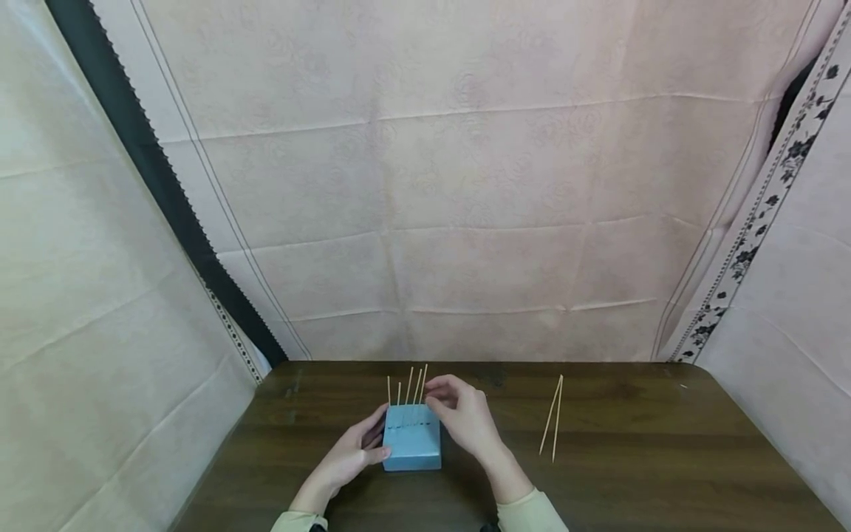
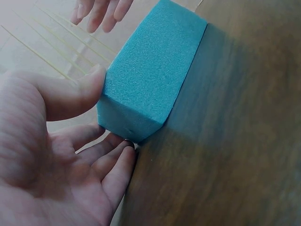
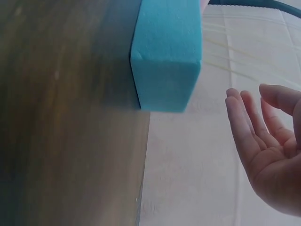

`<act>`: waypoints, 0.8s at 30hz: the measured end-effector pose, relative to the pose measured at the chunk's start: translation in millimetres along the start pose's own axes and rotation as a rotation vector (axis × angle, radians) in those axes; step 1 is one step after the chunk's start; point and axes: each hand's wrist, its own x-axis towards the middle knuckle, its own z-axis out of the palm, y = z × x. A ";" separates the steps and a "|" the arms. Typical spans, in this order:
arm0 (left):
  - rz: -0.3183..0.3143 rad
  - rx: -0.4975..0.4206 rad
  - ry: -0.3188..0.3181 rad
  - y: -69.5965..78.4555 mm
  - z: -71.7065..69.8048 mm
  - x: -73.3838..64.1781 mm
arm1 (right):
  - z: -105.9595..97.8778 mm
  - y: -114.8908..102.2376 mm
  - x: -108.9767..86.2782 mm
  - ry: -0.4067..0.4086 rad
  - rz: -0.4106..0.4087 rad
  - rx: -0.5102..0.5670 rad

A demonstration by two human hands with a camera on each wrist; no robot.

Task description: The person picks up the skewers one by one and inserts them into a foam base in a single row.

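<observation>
A blue block point(image 1: 412, 441) is shown on a dark wooden table point(image 1: 631, 473), near the middle of its width as seen from the head view. The block is gripped at its left side by the left hand point(image 1: 349, 452); in the left wrist view the thumb is pressed against one edge, and the fingers are bent against the opposite side. A row of small dark marks point(image 1: 408, 425) is borne across the block's upper face. Five thin sticks point(image 1: 388, 391) are seen projecting upward at the block's far side, set in a row, with unequal heights and some slightly tilted; the exact points at which they are seated cannot be told. The right hand point(image 1: 465, 415) is held above the block's right side, just beside the rightmost stick. Its fingers are bent, and a moderate gap is left between thumb and fingertips; nothing is seen gripped there in the right wrist view. Whether the rightmost stick is touched cannot be told. A pair of sticks point(image 1: 557, 419) is laid on the table to the right, well apart from the block, their far ends together and their near ends spread. The table is bounded behind by a pale cloth point(image 1: 465, 185).
</observation>
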 end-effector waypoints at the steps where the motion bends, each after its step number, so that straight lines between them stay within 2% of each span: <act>1: -0.004 -0.001 -0.001 0.4 0.5 -0.1 | -3.6 1.3 -0.6 -0.011 0.010 0.027; 6: -0.007 0.012 -0.004 -0.7 1.7 0.0 | -25.7 13.3 -4.7 -0.082 0.089 0.174; 10: 0.004 0.016 0.005 -1.3 1.0 0.0 | -48.3 22.5 -7.5 -0.118 0.141 0.220; 16: 0.003 0.012 0.001 -2.5 0.3 -0.1 | -91.4 43.2 -14.2 -0.138 0.212 0.212; 24: 0.007 0.004 -0.001 -1.4 -1.1 -1.3 | -159.4 82.2 -21.7 -0.113 0.337 0.116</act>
